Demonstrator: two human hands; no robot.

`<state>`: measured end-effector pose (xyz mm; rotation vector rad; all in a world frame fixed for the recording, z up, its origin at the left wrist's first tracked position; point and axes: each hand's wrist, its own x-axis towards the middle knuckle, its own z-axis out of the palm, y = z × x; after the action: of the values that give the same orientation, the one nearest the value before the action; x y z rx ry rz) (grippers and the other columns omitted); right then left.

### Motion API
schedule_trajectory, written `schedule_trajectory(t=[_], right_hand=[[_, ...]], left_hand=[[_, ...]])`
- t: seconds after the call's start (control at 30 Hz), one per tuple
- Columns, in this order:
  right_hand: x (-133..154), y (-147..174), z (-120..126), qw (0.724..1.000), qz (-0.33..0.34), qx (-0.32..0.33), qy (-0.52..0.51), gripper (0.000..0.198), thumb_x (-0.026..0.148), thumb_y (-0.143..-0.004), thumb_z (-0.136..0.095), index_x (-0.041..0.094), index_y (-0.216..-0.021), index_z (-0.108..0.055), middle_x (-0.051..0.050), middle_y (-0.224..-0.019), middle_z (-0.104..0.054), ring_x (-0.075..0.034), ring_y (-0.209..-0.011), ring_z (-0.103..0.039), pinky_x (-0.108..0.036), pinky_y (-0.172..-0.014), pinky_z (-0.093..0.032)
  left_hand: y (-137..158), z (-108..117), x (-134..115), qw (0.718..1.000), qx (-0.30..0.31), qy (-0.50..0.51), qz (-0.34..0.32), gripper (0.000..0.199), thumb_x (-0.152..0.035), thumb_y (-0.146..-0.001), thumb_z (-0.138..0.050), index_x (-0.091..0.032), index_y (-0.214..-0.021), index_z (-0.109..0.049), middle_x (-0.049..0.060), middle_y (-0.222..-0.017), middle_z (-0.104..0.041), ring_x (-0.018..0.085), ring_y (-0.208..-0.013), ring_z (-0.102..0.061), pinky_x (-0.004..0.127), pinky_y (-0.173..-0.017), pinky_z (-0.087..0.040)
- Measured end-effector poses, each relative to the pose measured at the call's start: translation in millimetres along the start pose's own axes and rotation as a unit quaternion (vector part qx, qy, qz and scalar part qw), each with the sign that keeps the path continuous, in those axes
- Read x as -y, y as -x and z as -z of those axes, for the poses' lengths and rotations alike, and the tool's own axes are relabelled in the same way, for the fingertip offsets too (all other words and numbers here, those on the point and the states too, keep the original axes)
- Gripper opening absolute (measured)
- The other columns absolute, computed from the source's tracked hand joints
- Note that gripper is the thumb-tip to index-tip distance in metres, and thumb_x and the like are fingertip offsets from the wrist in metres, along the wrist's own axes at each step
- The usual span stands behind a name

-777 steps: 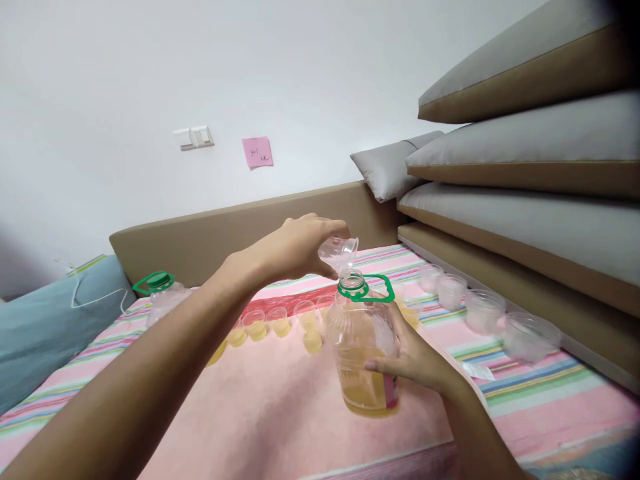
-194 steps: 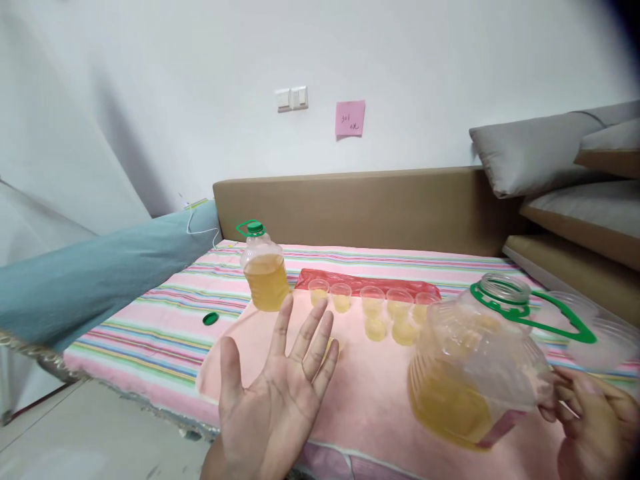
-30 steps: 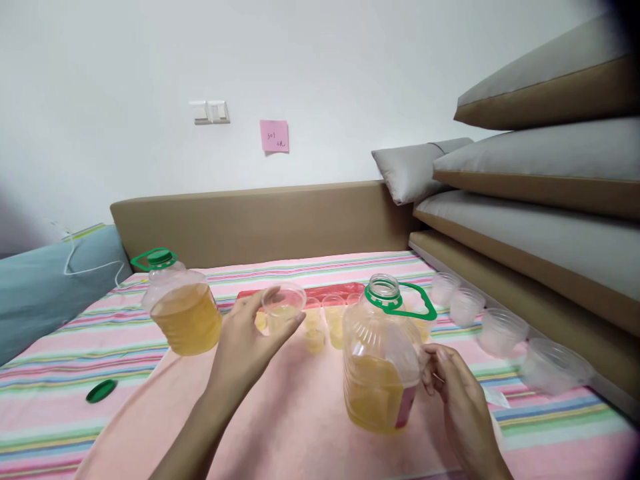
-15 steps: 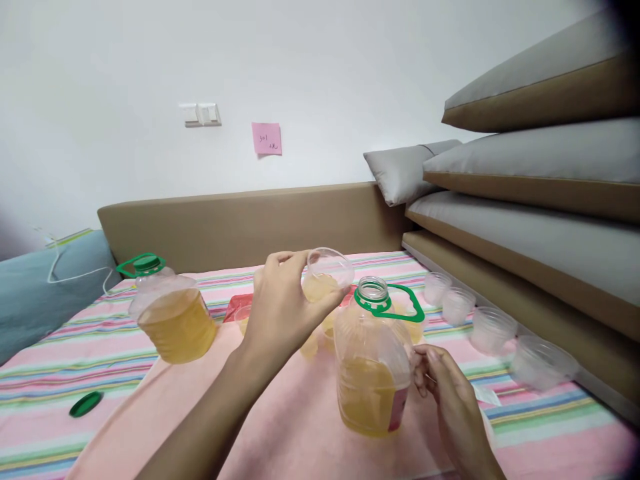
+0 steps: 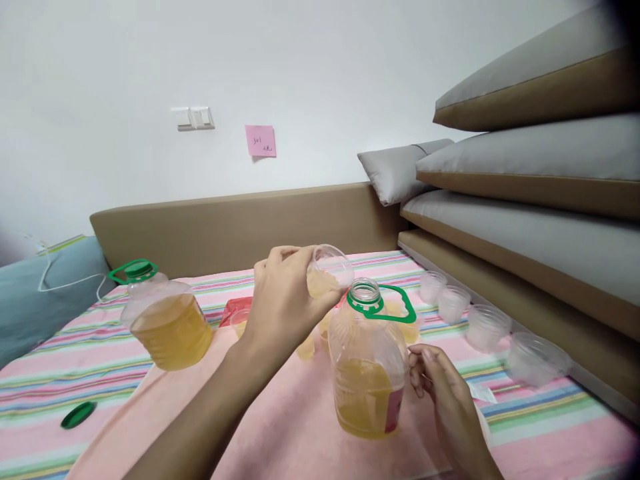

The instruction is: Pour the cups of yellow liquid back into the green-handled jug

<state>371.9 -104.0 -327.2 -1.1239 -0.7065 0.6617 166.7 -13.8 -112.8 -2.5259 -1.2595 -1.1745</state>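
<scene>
My left hand [image 5: 287, 293] is closed around a clear plastic cup [image 5: 333, 267] holding some yellow liquid. The cup leans toward the uncapped mouth of a clear plastic jug [image 5: 367, 393] with a green handle, a little above and left of it. Yellow liquid fills roughly the lower half of this jug, which stands upright on a pink cloth [image 5: 280, 427]. Beside the jug's right side is my right hand [image 5: 443, 393], its fingers loosely curled and apart, with nothing visible in them. Whether its fingertips touch the jug I cannot tell. Cups of yellow liquid [image 5: 306, 348] stand behind, partly hidden.
A second jug [image 5: 173, 330], capped green, stands at left with yellow liquid. A green lid [image 5: 79, 415] lies on the striped sheet. Several clear cups [image 5: 487, 327] line the right, beside stacked cushions [image 5: 525, 200]. Behind the left hand is something red [image 5: 235, 311].
The cup in my left hand has tipped slightly more toward the jug's mouth. My right hand stays beside the jug. The whole view has shifted slightly.
</scene>
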Motion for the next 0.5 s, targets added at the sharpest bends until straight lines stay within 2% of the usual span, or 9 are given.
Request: schedule_trajectory(t=[0.2,0.37,0.43,0.5], right_hand=[[3,1,-3,1.000,-0.004,0.000,0.000,0.059,0.079,-0.091,-0.073,0.021,-0.096,-0.074,0.000,-0.072,-0.058,-0.014,-0.063,-0.051,-0.025,-0.057,-0.045],[3,2,-4,0.999,-0.005,0.025,0.029,0.063,0.082,-0.088,-0.072,0.022,-0.105,-0.072,-0.001,-0.074,-0.062,-0.017,-0.064,-0.054,-0.029,-0.060,-0.049],[-1,1,-2,0.998,0.012,0.032,0.059,0.067,0.085,-0.087,-0.070,0.022,-0.109,-0.071,-0.004,-0.082,-0.067,-0.021,-0.073,-0.062,-0.033,-0.069,-0.054],[-7,-1,1,0.996,0.034,0.034,0.074,0.069,0.085,-0.086,-0.070,0.022,-0.115,-0.070,-0.010,-0.103,-0.074,-0.028,-0.096,-0.069,-0.039,-0.084,-0.058]], left_hand=[[-2,-4,-4,1.000,0.018,-0.004,-0.014,0.045,-0.035,-0.081,-0.093,-0.023,-0.121,-0.076,0.007,-0.118,-0.082,0.038,-0.125,-0.064,0.056,-0.105,-0.048],[-2,-3,-5,0.999,0.027,-0.032,-0.017,0.044,-0.030,-0.084,-0.090,-0.022,-0.125,-0.074,0.006,-0.122,-0.081,0.036,-0.127,-0.062,0.053,-0.104,-0.046],[-2,-2,-5,0.999,0.030,-0.036,-0.018,0.042,-0.030,-0.086,-0.089,-0.023,-0.125,-0.074,0.006,-0.122,-0.081,0.035,-0.128,-0.062,0.052,-0.103,-0.045],[-2,-1,-5,0.998,0.033,-0.039,-0.020,0.044,-0.030,-0.086,-0.089,-0.022,-0.126,-0.074,0.006,-0.124,-0.081,0.035,-0.129,-0.061,0.052,-0.104,-0.045]])
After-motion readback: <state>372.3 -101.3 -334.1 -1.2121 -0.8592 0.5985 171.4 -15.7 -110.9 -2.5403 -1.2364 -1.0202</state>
